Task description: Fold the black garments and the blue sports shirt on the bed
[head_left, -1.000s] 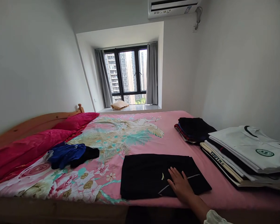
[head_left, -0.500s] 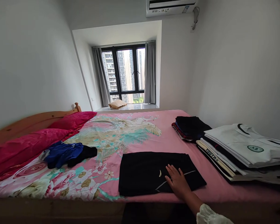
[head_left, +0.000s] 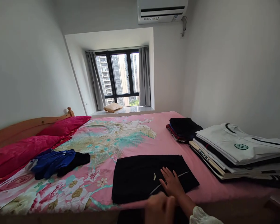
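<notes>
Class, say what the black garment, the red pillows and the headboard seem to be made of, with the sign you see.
Black garment: soft, matt cloth, cotton or synthetic; it folds flat and shows little shine.
Red pillows: fabric, perhaps satiny; faint sheen over puffed covers.
Headboard: probably wood, possibly varnished; orange-brown, with a dark knot-like spot.

white, crinkled right sleeve (head_left: pixel 202 216), bare right hand (head_left: pixel 173 184), left hand (head_left: pixel 159 207) apparently bare too, though blurred

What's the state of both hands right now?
Left hand: blurred at the bottom edge, fingers look curled; can't tell whether it's closed or holding anything.
Right hand: open, fingers spread flat on the folded black garment, not gripping it.
</notes>
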A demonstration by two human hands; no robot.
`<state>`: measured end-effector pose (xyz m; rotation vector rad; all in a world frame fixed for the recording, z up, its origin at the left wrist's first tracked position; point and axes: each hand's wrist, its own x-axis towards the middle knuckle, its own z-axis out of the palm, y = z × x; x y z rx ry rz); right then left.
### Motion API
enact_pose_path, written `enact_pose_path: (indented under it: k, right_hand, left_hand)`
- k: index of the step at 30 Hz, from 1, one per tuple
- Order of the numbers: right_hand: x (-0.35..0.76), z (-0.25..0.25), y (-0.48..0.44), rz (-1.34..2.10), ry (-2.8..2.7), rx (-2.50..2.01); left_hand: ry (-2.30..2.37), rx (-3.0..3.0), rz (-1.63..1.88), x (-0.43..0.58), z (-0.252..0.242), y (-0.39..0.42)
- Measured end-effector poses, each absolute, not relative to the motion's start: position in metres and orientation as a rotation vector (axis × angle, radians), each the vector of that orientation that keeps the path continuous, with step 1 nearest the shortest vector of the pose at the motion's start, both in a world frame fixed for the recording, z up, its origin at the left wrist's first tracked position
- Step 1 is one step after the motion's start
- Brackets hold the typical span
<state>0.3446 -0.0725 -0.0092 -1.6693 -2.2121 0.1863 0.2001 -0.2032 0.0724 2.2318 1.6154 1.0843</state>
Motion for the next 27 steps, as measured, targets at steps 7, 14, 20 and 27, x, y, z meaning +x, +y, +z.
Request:
enact_pose_path:
  k: [7,14,20,27]
  right_hand:
    - [0.345,-0.005,-0.074,0.201,-2.188,-1.647]
    - [0.343,-0.002,-0.075,0.217,-2.192,-1.673]
    - [0.341,0.001,-0.075,0.206,-2.212,-1.68]
    - [0.343,0.003,-0.076,0.219,-2.231,-1.669]
  left_hand:
    - [1.878,2.947,1.018,0.072,-0.03,-0.162]
    - [2.135,2.524,1.12,0.094,-0.021,-0.157]
    - [1.72,2.486,0.739,0.151,0.032,-0.119]
    - [1.614,2.389,0.321,0.155,0.026,-0.102]
